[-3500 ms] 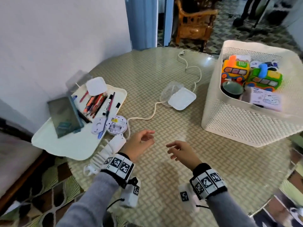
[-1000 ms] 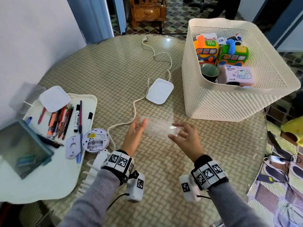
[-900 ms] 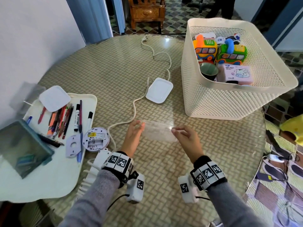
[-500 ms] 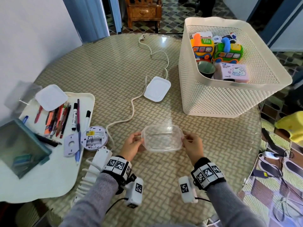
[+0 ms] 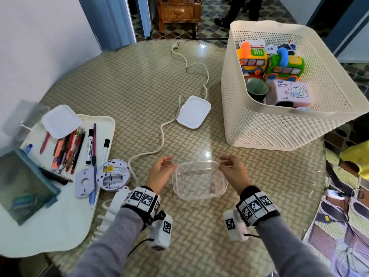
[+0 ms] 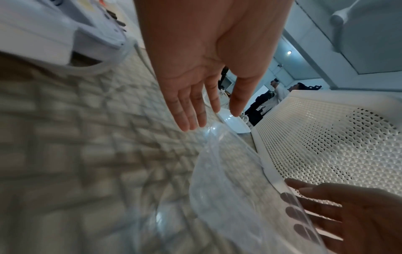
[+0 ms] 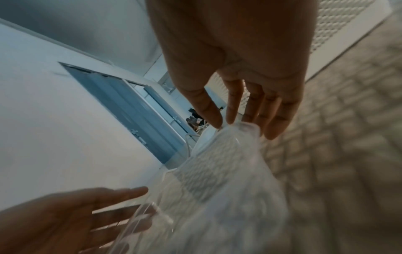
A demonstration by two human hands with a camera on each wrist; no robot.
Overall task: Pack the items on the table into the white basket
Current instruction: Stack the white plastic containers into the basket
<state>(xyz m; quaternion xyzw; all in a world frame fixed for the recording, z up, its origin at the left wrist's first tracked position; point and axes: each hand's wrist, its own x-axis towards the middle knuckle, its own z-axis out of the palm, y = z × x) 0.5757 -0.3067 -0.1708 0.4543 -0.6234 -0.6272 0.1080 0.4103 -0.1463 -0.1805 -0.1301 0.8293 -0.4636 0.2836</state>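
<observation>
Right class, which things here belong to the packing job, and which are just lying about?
Job:
clear container
white lid
white basket
left hand
right hand

Lying about:
wooden chair
yellow object off the table

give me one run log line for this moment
left hand: open, beside clear container | right hand: open, other side | container: upright on table, empty | white lid: apart | white basket: toys inside

A wooden chair (image 5: 178, 12) stands on the patterned floor (image 5: 209, 34) beyond the table's far edge, beside a blue door (image 5: 111, 19)
</observation>
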